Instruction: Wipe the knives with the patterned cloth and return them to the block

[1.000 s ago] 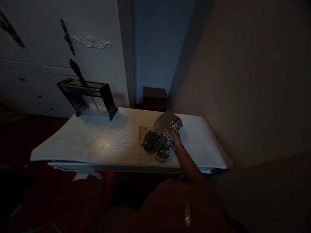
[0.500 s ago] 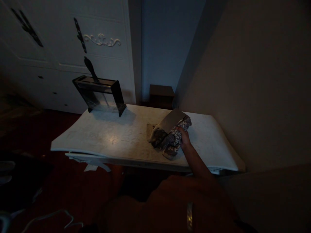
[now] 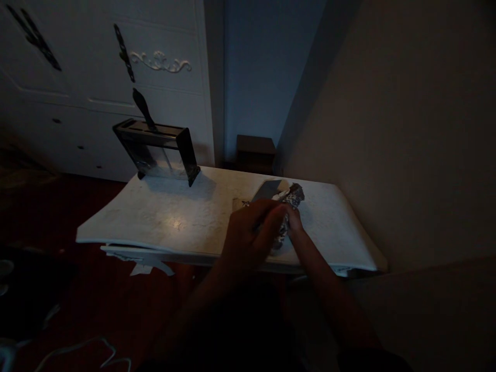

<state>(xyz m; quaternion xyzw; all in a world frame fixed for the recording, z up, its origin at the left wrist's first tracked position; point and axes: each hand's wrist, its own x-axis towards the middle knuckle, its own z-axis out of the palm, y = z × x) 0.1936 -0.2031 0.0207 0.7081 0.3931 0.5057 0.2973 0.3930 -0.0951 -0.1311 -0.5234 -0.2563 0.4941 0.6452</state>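
My right hand is closed on a bunched patterned cloth at the right part of the white table. Just beyond the hands, a wide flat blade like a cleaver's shows; its handle is hidden. A pale patch of cloth lies against the blade's right end. My left hand is in front of the bundle, fingers curled and thumb pressed toward them, close to my right fingers. It covers most of the cloth, and what it grips, if anything, is hidden. The picture is dark.
A dark-framed knife holder stands at the table's back left, with a black handle sticking up from it. Behind is a white wardrobe. A wall rises on the right. A pale cable lies on the red floor.
My left hand has come up from below into view, over the cloth. The blade has turned slightly and looks bluer. My right hand keeps its hold at the same spot.
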